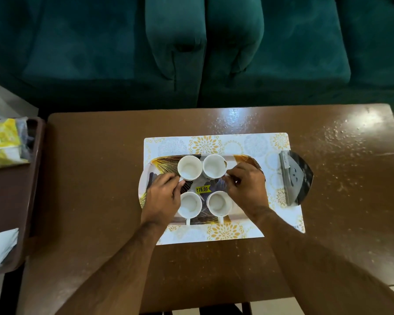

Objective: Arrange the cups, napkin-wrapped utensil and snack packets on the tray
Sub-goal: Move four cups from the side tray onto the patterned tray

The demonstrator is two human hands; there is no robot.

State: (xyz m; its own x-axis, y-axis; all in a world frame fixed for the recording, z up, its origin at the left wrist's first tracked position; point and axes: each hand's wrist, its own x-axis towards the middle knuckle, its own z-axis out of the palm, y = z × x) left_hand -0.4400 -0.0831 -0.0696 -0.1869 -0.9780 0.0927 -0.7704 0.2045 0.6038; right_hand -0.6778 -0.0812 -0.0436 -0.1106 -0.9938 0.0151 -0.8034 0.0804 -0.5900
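Four white cups [190,170] stand upright, two by two, on the patterned tray [146,178]

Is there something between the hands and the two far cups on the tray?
Nothing visible. The left hand touches the far left cup, and the right hand touches the far right cup, both on the tray.

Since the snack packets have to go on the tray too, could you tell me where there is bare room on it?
The tray is crowded: four cups fill its middle, and the left hand and right hand cover the gaps beside them. Only thin strips show at its left and right ends. The placemat strip beyond the tray is bare.
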